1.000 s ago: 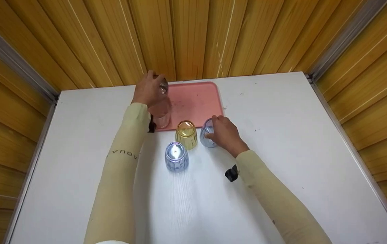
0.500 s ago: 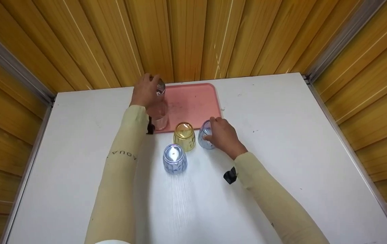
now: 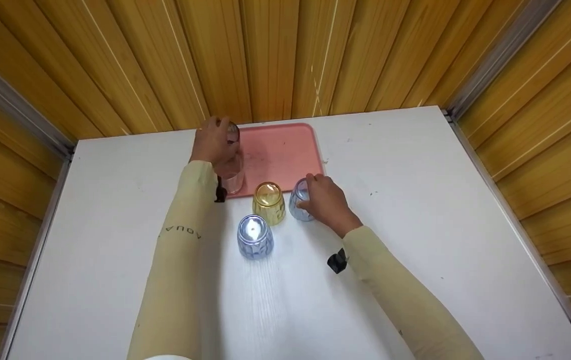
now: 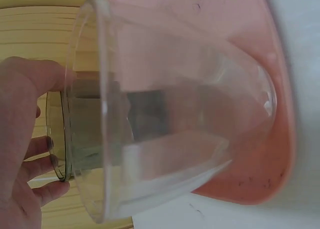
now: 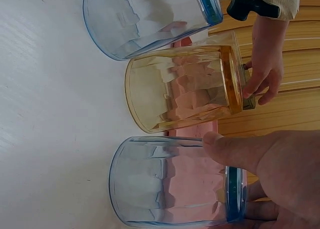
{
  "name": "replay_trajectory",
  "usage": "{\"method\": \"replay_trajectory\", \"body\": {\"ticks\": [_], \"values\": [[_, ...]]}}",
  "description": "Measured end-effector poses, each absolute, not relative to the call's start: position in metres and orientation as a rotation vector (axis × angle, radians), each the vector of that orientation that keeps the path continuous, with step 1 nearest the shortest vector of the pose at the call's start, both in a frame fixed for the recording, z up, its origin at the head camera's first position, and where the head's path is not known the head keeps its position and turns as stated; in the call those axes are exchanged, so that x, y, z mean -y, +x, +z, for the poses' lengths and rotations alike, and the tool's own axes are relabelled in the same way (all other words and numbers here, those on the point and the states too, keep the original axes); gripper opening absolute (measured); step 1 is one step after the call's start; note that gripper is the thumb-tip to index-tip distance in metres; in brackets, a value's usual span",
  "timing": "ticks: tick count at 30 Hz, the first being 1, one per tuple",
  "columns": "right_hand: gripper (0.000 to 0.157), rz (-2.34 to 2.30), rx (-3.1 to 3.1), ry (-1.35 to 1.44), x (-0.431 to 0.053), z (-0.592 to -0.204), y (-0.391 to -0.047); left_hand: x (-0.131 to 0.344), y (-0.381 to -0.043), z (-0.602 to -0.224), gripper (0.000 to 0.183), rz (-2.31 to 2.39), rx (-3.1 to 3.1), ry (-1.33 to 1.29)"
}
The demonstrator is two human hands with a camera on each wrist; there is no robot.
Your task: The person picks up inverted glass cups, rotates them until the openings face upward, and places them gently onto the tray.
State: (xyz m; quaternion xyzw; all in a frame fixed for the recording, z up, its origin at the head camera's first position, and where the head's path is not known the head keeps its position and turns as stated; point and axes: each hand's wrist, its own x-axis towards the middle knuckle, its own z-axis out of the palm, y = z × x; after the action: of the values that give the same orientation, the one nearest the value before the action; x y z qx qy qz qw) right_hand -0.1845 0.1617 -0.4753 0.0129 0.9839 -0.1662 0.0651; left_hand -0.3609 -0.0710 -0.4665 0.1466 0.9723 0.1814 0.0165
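Note:
At the tray's back left corner my left hand [image 3: 210, 142] grips a smoky grey glass [image 3: 233, 132] by its upper part. In the left wrist view a clear glass [image 4: 200, 79], rim up, fills the middle and overlaps the grey one. That clear glass stands on the front left of the pink tray [image 3: 285, 145]. My right hand [image 3: 329, 204] holds an upside-down blue glass [image 3: 296, 206] at the tray's front edge, thumb on its side near the base. Left of it stand an upside-down yellow glass [image 3: 268, 212] and, nearer me, a second upside-down blue glass [image 3: 255, 245].
The white table [image 3: 415, 200] carries the tray and the glasses. A wood-patterned wall [image 3: 265, 60] rises right behind the tray, with similar panels on both sides. Black wrist cameras [image 3: 338, 261] sit under the sleeves.
My left hand has lowered a little with the grey glass toward the tray. The right hand stays on its blue glass. The whole head view has shifted slightly.

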Motion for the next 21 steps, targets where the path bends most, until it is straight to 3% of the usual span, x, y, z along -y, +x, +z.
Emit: {"method": "replay_trajectory", "body": {"ticks": [21], "values": [[0.073,-0.452,-3.008,0.009,-0.1591,-0.477,-0.1838,0.0714,-0.3559,-0.4677,0.058,0.552,-3.04,0.452]]}}
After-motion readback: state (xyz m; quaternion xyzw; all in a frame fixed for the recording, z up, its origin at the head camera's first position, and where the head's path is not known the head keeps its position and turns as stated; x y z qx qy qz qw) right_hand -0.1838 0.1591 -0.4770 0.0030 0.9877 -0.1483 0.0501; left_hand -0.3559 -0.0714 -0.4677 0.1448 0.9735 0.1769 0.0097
